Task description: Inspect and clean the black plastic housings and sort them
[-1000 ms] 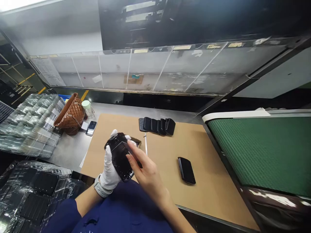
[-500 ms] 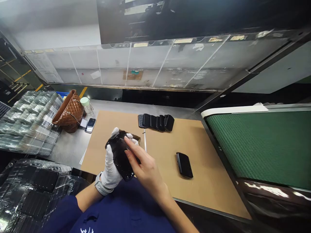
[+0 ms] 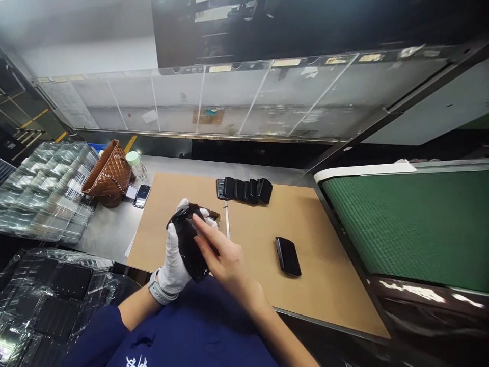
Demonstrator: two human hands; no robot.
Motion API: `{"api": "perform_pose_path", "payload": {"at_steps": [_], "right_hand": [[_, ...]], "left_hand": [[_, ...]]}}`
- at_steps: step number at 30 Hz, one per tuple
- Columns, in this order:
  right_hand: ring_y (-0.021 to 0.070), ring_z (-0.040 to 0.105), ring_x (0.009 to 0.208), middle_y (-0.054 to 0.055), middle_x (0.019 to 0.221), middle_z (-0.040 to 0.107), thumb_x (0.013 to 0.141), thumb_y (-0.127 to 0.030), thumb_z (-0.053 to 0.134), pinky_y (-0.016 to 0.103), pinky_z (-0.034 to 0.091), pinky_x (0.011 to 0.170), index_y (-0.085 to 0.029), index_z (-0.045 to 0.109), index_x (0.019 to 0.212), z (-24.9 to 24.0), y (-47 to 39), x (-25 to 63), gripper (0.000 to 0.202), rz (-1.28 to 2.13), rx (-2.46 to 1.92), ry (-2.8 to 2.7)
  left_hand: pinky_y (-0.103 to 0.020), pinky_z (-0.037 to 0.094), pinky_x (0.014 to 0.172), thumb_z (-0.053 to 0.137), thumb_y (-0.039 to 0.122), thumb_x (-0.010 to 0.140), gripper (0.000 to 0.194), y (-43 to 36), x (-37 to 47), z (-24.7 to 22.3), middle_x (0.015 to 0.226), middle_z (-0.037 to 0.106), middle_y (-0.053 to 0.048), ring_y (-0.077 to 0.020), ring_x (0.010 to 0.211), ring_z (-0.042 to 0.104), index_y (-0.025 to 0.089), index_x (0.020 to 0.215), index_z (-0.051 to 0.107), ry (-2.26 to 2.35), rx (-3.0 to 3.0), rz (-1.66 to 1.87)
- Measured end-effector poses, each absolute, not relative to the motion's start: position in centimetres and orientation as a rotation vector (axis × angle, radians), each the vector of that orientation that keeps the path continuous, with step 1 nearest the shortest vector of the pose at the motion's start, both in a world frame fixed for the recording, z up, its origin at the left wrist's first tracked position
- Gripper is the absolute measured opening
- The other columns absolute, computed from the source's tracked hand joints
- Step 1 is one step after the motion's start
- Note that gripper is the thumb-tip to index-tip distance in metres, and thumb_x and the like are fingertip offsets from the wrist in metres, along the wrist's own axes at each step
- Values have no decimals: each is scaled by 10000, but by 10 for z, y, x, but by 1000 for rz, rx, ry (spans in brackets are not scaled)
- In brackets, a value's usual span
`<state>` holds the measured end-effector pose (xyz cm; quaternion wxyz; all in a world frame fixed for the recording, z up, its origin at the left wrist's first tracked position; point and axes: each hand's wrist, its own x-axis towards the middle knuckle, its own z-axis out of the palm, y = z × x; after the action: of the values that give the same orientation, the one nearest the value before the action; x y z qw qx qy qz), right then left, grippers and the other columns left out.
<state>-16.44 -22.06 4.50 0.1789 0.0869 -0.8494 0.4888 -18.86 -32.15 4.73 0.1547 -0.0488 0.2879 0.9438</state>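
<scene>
My left hand [image 3: 173,262], in a white glove, is wrapped round a glossy black plastic part [image 3: 189,244] held over the near left of the cardboard sheet. My bare right hand [image 3: 223,255] lies against the part's face, thumb and forefinger close together near its upper middle. Between those fingertips something thin may be pinched, too small to make out. Another black part [image 3: 288,256] rests on the cardboard [image 3: 255,229] to the right. Farther back, several black parts [image 3: 239,190] lean on one another in a row.
A brown quilted bag [image 3: 110,176], a jar with a green lid [image 3: 133,159] and a phone [image 3: 142,196] stand at the left. Clear trays [image 3: 46,188] are stacked beyond them; wrapped black parts [image 3: 57,316] lie lower left. A green conveyor belt [image 3: 416,224] runs at the right.
My right fingertips have shifted slightly up and left across the part, which has tilted a little in my left hand. The view has moved slightly.
</scene>
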Motion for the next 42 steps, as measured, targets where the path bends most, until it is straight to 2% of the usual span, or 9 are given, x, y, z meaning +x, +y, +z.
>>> {"api": "perform_pose_path", "payload": {"at_steps": [4,10,17,21,25,30,35,39,42], "right_hand": [[170,691,835,56,1022,708,950,-273,460,285,580,765,-245,545,1302,48,-219,-161,363,1614,159,-2280],[219,647,1029,93,1128,681,993,-357,333,344,546,857,-222,482,1374,56,-220,-163,431,1323,288,-2444],[211,676,914,89,1008,711,1001,-378,286,319,552,796,-218,444,1408,54,-225,-163,464,1153,290,-2510],[211,681,895,88,1022,711,1001,-373,283,315,559,772,-208,463,1394,53,-226,-163,463,1132,287,-2508],[221,674,963,87,1022,714,999,-351,292,322,555,829,-199,460,1397,51,-227,-162,458,1143,289,-2499],[223,678,956,80,1020,719,997,-348,302,321,562,811,-222,474,1388,46,-228,-163,445,1126,237,-2484],[216,678,961,75,1076,709,994,-355,316,326,563,821,-235,507,1362,48,-230,-164,431,1234,210,-2458],[224,585,1170,72,1253,636,989,-385,328,369,497,977,-204,529,1338,40,-217,-170,441,1493,111,-2333],[236,559,1200,81,1276,617,982,-432,297,428,457,1016,-188,512,1347,-3,-186,-178,489,1568,-253,-2272]], "left_hand": [[-454,390,1071,589,590,789,555,-322,-187,46,1200,656,-49,-279,1211,540,292,1257,586,833,-109,2695],[-412,332,1122,648,567,749,537,-320,-185,42,1302,601,-25,-265,1308,448,300,1214,618,796,-100,2696],[-362,269,1157,571,572,800,529,-321,-184,36,1414,505,-16,-245,1392,321,274,1237,603,937,-112,2697],[-362,284,1150,557,561,811,517,-320,-182,36,1417,500,-14,-246,1392,320,277,1242,597,961,-125,2710],[-331,294,1146,578,552,795,531,-318,-180,38,1394,524,-14,-235,1388,331,264,1241,598,914,-141,2695],[-354,335,1127,641,572,727,555,-318,-180,39,1352,562,-30,-268,1347,398,258,1184,633,872,-225,2664],[-336,284,1151,514,610,802,581,-316,-177,38,1330,574,-43,-244,1393,319,245,1249,588,868,-315,2644],[-419,392,1074,488,639,817,573,-319,-190,43,1252,619,-46,-271,1260,491,279,1253,574,793,-305,2636],[-461,499,934,446,701,801,629,-341,-214,36,1113,665,-68,-270,1053,617,257,1228,574,650,-356,2610]]}}
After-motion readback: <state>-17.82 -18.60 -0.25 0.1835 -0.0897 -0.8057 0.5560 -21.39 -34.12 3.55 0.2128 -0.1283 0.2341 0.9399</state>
